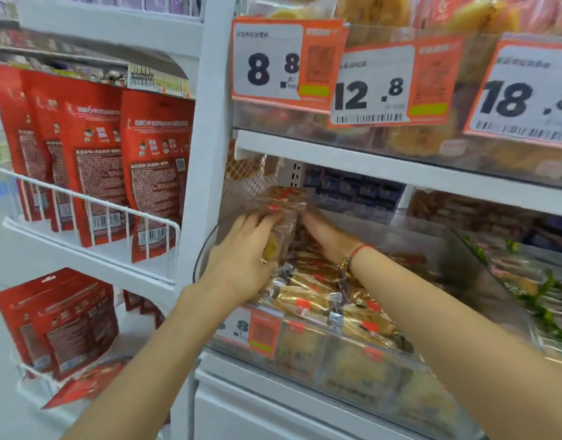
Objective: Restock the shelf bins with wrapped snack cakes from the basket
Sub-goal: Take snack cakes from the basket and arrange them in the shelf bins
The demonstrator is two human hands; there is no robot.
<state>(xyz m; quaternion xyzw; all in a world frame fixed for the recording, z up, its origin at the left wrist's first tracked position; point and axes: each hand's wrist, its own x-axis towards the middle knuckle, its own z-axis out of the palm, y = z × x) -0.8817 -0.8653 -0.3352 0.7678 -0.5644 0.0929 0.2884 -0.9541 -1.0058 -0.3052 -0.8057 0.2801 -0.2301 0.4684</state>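
Both hands are deep in the clear bin (pixel 457 249) on the middle shelf, holding a stack of wrapped cakes (pixel 283 201) between them. The left hand (pixel 241 265) has its fingers curled over the near side of the stack, fingertips on the crinkled film. The right hand (pixel 324 233) closes on the far side, though its fingertips are hidden behind the wrappers, so how tightly it grips cannot be told. Below and in front of the fingers lies the loose pile of cakes (pixel 330 300) already in the bin, gold and silver wrappers lying every way. No basket shows in this view.

These cakes look light and soft, each sealed in thin glossy film that probably slides easily against its neighbours (a stack like this would likely fan out if squeezed from the ends only). A hard pinch could crush the sponge inside, so the better hold is flat fingers along the broad sides, pressing just enough to keep the bundle together. The crimped wrapper ends are a poor place to grip: they would let the cake swing. Setting the stack down low beside the fingers seems safer than dropping it.
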